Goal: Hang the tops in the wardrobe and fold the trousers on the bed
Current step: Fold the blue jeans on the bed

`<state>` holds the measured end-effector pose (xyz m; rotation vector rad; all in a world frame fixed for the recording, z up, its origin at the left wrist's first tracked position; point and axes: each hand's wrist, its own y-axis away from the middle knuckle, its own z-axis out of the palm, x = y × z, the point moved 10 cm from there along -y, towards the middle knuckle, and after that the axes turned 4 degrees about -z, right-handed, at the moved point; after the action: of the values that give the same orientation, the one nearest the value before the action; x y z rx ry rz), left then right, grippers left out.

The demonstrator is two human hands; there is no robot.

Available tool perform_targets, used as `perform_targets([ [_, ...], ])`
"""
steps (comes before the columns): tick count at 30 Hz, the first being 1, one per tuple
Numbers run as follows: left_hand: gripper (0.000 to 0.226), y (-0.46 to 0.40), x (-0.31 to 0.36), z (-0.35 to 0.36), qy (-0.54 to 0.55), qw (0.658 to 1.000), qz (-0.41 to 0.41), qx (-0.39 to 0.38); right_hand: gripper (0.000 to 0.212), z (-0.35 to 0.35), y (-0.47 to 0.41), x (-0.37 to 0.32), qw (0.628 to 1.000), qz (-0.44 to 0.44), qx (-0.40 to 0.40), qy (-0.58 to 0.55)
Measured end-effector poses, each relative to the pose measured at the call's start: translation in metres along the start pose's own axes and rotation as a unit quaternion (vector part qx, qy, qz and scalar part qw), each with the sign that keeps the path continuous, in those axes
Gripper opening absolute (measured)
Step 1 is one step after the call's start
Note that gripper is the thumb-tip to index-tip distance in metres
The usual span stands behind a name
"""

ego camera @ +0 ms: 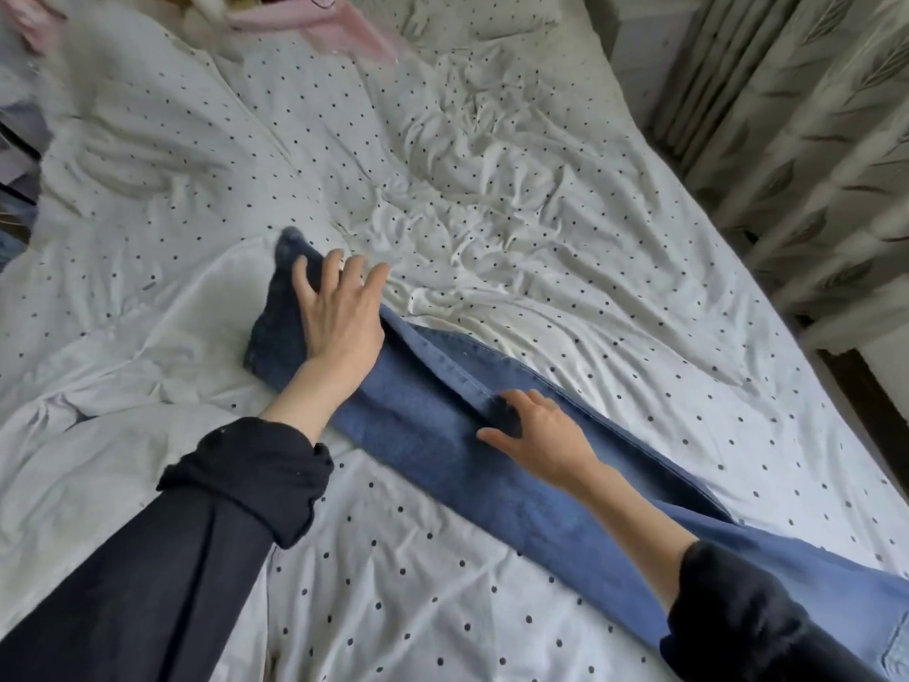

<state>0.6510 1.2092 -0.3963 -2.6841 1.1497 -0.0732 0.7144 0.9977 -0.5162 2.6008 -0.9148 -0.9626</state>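
Blue jeans (423, 415) lie stretched across the bed (541, 199), legs laid one over the other, running from the centre down to the lower right corner. My left hand (339, 312) lies flat with spread fingers on the leg end of the jeans. My right hand (541, 435) rests on the middle of the jeans, its fingers curled over the seam edge. Pink clothing (315, 17) lies at the head of the bed, blurred.
The bed has a wrinkled white cover with small dark dots. A patterned curtain (811, 140) hangs along the right side. A dark wooden edge (865, 401) shows beside the mattress at right. More clothes sit blurred at the far left edge.
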Motion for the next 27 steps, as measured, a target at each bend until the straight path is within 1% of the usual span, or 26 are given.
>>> perform_targets([
  [2,0.06,0.005,0.0,0.022,0.04,0.998,-0.031,-0.045,0.053,0.001,-0.012,0.001,1.0,0.013,0.009,0.0],
  [4,0.063,0.028,-0.016,0.053,0.087,0.985,-0.099,-0.113,0.045,-0.002,-0.02,0.002,0.999,0.027,0.025,-0.004],
  [5,0.062,0.041,-0.031,0.07,0.103,0.975,-0.141,-0.135,0.043,-0.003,-0.029,0.001,0.999,0.029,0.033,-0.004],
  [6,0.061,0.055,-0.045,0.08,0.123,0.965,-0.185,-0.14,0.042,-0.004,-0.033,-0.001,0.999,0.031,0.042,-0.001],
  [7,0.061,0.066,-0.063,0.088,0.152,0.951,-0.236,-0.127,0.041,-0.005,-0.04,-0.005,0.998,0.028,0.05,0.011],
  [8,0.062,0.076,-0.079,0.091,0.192,0.931,-0.292,-0.104,0.04,-0.006,-0.044,-0.009,0.998,0.025,0.055,0.029],
  [9,0.064,0.084,-0.095,0.095,0.229,0.904,-0.352,-0.081,0.039,-0.005,-0.051,-0.016,0.997,0.016,0.058,0.056],
  [10,0.067,0.093,-0.11,0.1,0.265,0.868,-0.413,-0.069,0.036,-0.004,-0.056,-0.024,0.995,0.004,0.06,0.085],
  [11,0.072,0.102,-0.125,0.112,0.299,0.825,-0.475,-0.068,0.032,-0.002,-0.062,-0.032,0.992,-0.009,0.063,0.113],
  [12,0.077,0.111,-0.137,0.125,0.335,0.773,-0.534,-0.073,0.027,-0.003,-0.066,-0.039,0.988,-0.018,0.068,0.134],
  [13,0.082,0.12,-0.146,0.14,0.374,0.712,-0.589,-0.079,0.024,-0.005,-0.07,-0.043,0.986,-0.022,0.075,0.15],
  [14,0.084,0.127,-0.152,0.155,0.428,0.64,-0.633,-0.086,0.024,-0.009,-0.075,-0.044,0.984,-0.02,0.083,0.154],
  [15,0.081,0.13,-0.151,0.167,0.484,0.573,-0.655,-0.092,0.025,-0.013,-0.078,-0.041,0.985,-0.012,0.088,0.146],
  [16,0.071,0.129,-0.151,0.171,0.521,0.54,-0.655,-0.092,0.026,-0.02,-0.08,-0.035,0.987,0.0,0.095,0.131],
  [17,0.052,0.122,-0.156,0.169,0.529,0.555,-0.637,-0.074,0.027,-0.028,-0.081,-0.029,0.988,0.01,0.108,0.109],
  [18,0.028,0.113,-0.164,0.159,0.521,0.59,-0.616,-0.035,0.026,-0.035,-0.081,-0.025,0.988,0.016,0.126,0.083],
  [19,0.008,0.104,-0.172,0.145,0.511,0.617,-0.598,0.017,0.026,-0.043,-0.079,-0.022,0.988,0.017,0.148,0.053],
  [20,0.003,0.094,-0.177,0.133,0.508,0.637,-0.577,0.058,0.025,-0.051,-0.079,-0.022,0.986,0.011,0.167,0.023],
  [21,0.007,0.083,-0.178,0.122,0.507,0.655,-0.554,0.082,0.024,-0.056,-0.078,-0.021,0.983,0.007,0.184,-0.005],
  [22,0.019,0.073,-0.178,0.116,0.507,0.669,-0.535,0.094,0.023,-0.06,-0.08,-0.02,0.981,0.006,0.193,-0.03],
  [24,0.029,0.06,-0.176,0.114,0.477,0.698,-0.529,0.076,0.023,-0.06,-0.089,-0.015,0.982,0.025,0.179,-0.051],
  [25,0.03,0.062,-0.175,0.121,0.455,0.702,-0.545,0.052,0.024,-0.055,-0.093,-0.011,0.986,0.042,0.158,-0.04],
  [26,0.03,0.067,-0.175,0.129,0.442,0.696,-0.565,0.032,0.028,-0.049,-0.096,-0.009,0.989,0.054,0.137,-0.016],
  [27,0.028,0.074,-0.175,0.139,0.44,0.68,-0.586,0.017,0.034,-0.044,-0.095,-0.009,0.99,0.058,0.124,0.018],
])
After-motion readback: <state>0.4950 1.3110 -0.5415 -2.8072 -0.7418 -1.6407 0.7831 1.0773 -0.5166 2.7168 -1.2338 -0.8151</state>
